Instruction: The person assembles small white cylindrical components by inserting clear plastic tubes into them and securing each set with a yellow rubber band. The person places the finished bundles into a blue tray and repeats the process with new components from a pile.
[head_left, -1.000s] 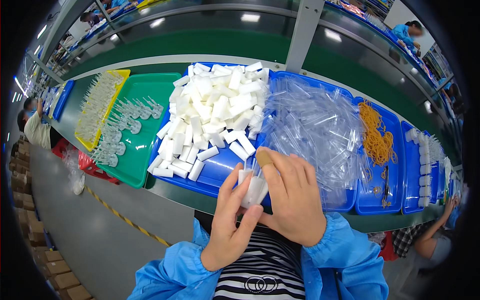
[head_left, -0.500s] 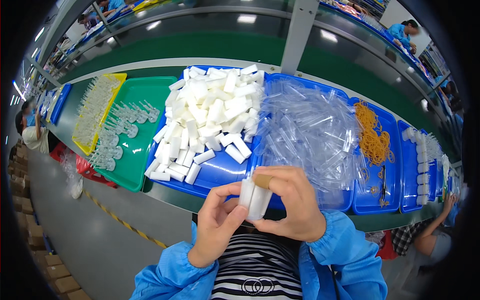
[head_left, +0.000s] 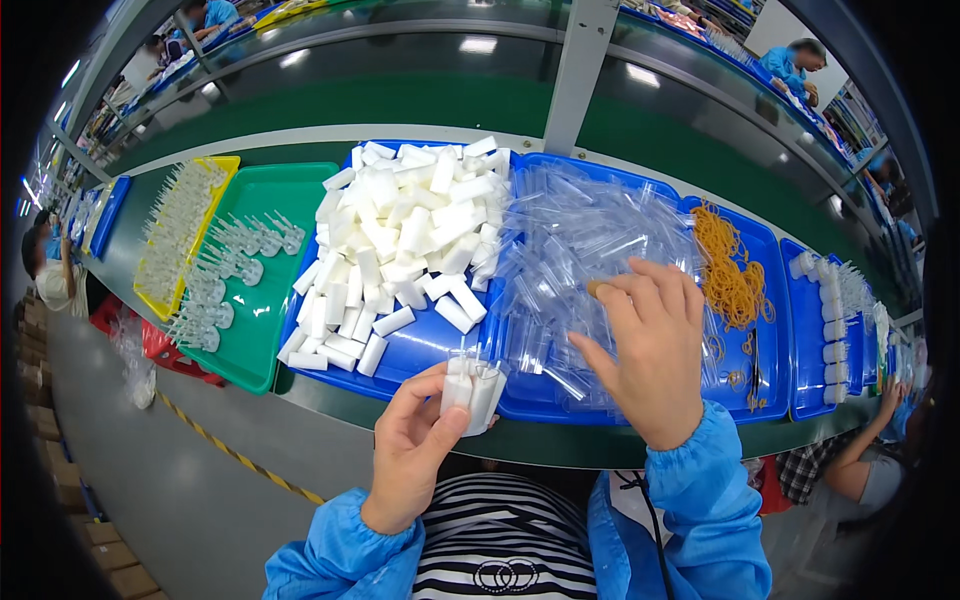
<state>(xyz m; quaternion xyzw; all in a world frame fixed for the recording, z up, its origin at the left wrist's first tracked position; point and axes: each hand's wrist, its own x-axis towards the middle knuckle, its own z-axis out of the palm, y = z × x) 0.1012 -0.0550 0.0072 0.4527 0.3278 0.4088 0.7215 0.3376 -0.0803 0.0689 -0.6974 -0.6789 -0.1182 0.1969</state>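
Here the left hand (head_left: 415, 455) is closed around a small bundle of white pieces (head_left: 473, 388), fingers wrapped at its left side and thumb pressed on its near face, so the bundle stands upright above the near edge of the surface (head_left: 400, 405), just in front of the blue tray (head_left: 425, 345) that carries the heap of white blocks (head_left: 405, 235). The right hand (head_left: 655, 355) is to the right of the bundle and apart from it, raised over the tray of clear plastic tubes (head_left: 580, 250); its fingers are half curled and spread, and the fingertips pinch a small tan thing (head_left: 597, 287), most likely a rubber band, though it is too small to tell surely. The bundle lies between the two hands, touching only the left one. Right of the right hand another blue tray holds a loose pile of orange rubber bands (head_left: 730, 270), and farther right a tray carries rows of white capped pieces (head_left: 830, 310). To the left of the white blocks a green tray (head_left: 265, 330) holds clear pronged parts, and beyond it a yellow tray (head_left: 185, 225) holds more of them. Both forearms wear blue sleeves (head_left: 700, 500), and a striped shirt shows near the bottom edge.
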